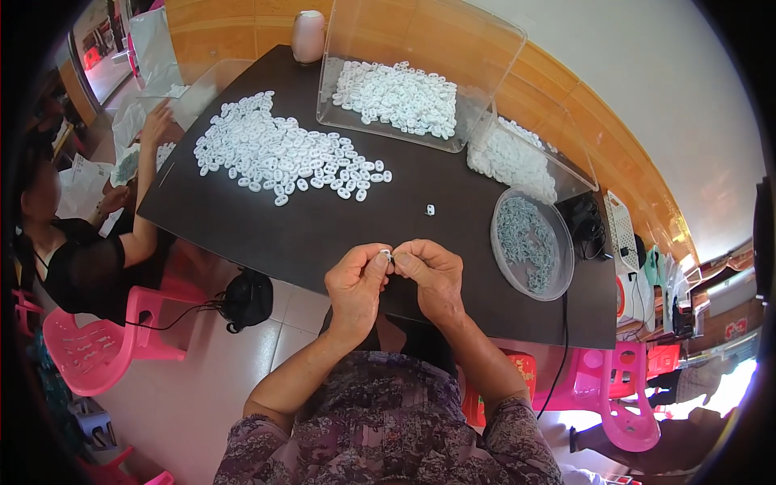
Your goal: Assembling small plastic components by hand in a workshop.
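My left hand and my right hand meet fingertip to fingertip over the near edge of the black table. Between them they pinch one small white ring-shaped part. A big loose heap of the same white parts lies on the table ahead to the left. A single white part lies alone just beyond my hands.
A clear box of white parts stands at the back, a second clear box to its right. A round clear dish holds grey-blue parts. Another person sits at the left on a pink chair. A pale cylinder stands at the far edge.
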Tool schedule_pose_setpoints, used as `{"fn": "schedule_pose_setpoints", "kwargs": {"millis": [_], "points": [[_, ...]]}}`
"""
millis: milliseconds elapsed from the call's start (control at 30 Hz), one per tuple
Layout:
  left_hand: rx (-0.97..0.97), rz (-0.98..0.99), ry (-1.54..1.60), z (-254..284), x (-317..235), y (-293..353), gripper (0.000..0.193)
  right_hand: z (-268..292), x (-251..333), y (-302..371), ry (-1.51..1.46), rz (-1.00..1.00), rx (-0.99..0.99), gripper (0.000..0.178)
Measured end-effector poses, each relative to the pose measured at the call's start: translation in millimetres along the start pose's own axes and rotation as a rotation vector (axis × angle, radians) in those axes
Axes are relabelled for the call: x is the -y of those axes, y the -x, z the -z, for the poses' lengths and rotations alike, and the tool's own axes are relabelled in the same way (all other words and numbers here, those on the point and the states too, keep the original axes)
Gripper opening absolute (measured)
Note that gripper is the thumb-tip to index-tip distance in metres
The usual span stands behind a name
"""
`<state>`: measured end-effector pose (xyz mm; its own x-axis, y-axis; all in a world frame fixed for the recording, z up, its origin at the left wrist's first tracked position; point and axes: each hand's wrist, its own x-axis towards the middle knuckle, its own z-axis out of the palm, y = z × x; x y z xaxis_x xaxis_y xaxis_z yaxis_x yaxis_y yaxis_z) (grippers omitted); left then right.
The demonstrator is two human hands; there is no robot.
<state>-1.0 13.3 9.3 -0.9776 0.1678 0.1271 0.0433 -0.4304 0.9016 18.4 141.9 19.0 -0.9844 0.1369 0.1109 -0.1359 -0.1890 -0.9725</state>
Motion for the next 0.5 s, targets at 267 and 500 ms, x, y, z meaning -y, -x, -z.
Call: {"fn": "schedule_pose_setpoints", "kwargs": {"millis": [267,500], "points": [[-0.023,0.001,-0.064,0.5,3.4,1.0,0.014,0.4,-1.0,1.9,-0.012,-0.018,-0.029,0.012],[-0.019,-0.062,-0.163,1.5,5.7,1.2,0.013,-2.0,-1.4,2.2,0.004,0.005,-0.015,0.011]]}}
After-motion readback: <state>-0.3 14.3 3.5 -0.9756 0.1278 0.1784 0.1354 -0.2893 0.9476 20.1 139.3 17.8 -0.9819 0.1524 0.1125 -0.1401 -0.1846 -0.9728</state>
